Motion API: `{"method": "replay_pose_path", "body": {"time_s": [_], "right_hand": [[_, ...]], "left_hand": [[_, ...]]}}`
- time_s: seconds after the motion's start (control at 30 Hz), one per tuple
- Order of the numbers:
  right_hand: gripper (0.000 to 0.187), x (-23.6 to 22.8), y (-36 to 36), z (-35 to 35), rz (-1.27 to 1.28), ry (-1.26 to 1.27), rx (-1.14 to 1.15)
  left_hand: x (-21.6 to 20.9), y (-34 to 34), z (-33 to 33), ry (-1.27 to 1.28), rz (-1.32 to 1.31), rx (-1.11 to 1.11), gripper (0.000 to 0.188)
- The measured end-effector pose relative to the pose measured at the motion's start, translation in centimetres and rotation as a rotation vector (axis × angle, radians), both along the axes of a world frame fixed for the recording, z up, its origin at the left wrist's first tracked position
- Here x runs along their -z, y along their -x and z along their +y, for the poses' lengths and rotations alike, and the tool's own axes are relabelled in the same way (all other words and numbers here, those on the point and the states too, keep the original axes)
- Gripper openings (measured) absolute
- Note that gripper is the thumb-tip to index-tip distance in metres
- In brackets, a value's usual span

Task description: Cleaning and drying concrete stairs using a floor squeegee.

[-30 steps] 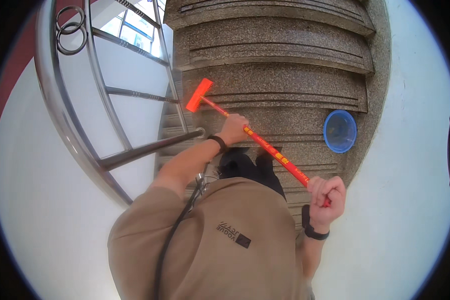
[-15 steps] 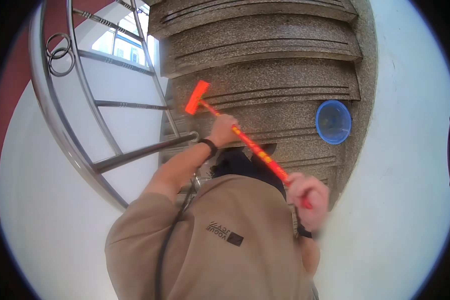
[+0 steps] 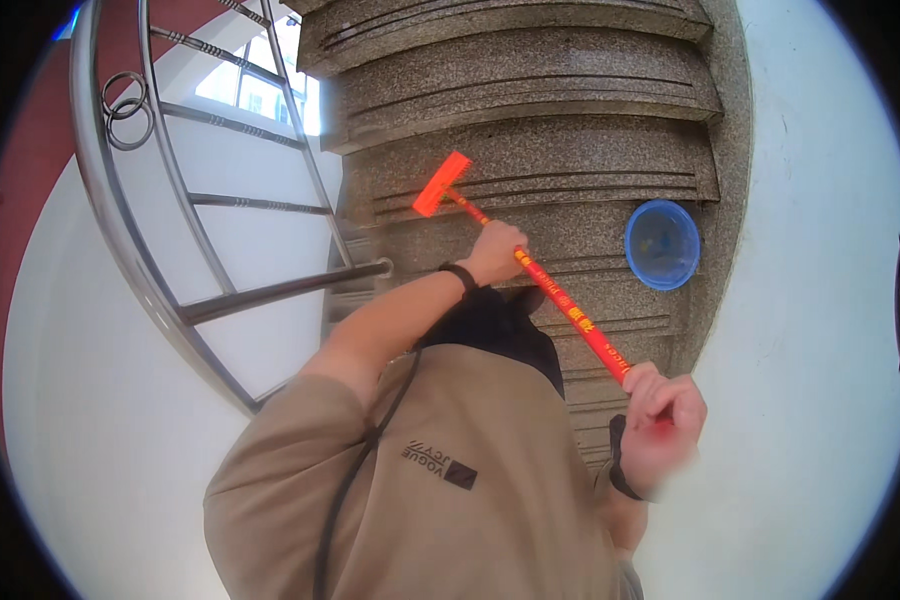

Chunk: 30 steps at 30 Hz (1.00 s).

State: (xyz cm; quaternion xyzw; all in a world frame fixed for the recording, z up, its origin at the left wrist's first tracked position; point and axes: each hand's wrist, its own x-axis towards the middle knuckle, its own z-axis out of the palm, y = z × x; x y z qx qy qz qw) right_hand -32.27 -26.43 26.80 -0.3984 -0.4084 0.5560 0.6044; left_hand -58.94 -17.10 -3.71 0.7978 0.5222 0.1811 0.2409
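A long-handled scrub brush [image 3: 570, 308] with a red handle lies slantwise across the view in front of me. Its orange head [image 3: 441, 184] is at the upper left, over a stair step; whether it touches the stone I cannot tell. My left hand [image 3: 496, 254] is closed round the handle not far below the head. Lower and to the right, my right hand [image 3: 667, 420] grips the handle's end, its fingers curled and a little blurred.
Curved, speckled stone stairs [image 3: 530, 80] rise ahead. A blue bucket [image 3: 663, 285] stands on a step at the right, near the white wall [image 3: 820, 300]. Along the left runs a metal railing [image 3: 135, 240] with bars and rings.
The scrub brush and both my hands have shifted right. Its head also moved slightly up, while my right hand moved down, away from the head.
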Motion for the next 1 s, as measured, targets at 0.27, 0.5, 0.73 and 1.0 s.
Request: {"method": "replay_pose_path", "body": {"time_s": [0.27,0.5,0.73,1.0], "right_hand": [[0.031,1.4,1.2,2.1,0.057,-0.005,-0.159],[0.029,2.4,6.1,3.5,-0.095,0.024,-0.270],[0.023,-0.8,5.0,8.4,0.015,-0.050,-0.258],[0.017,2.3,12.9,14.3,0.006,-0.158,-0.386]], "left_hand": [[-0.3,4.2,-0.1,0.009,0.017,-0.035,0.015],[0.2,10.2,-0.3,-0.027,0.120,-0.098,0.015],[-1.4,5.7,3.1,-0.021,-0.006,-0.180,0.027],[-0.7,15.9,5.3,-0.119,-0.026,-0.361,0.025]]}}
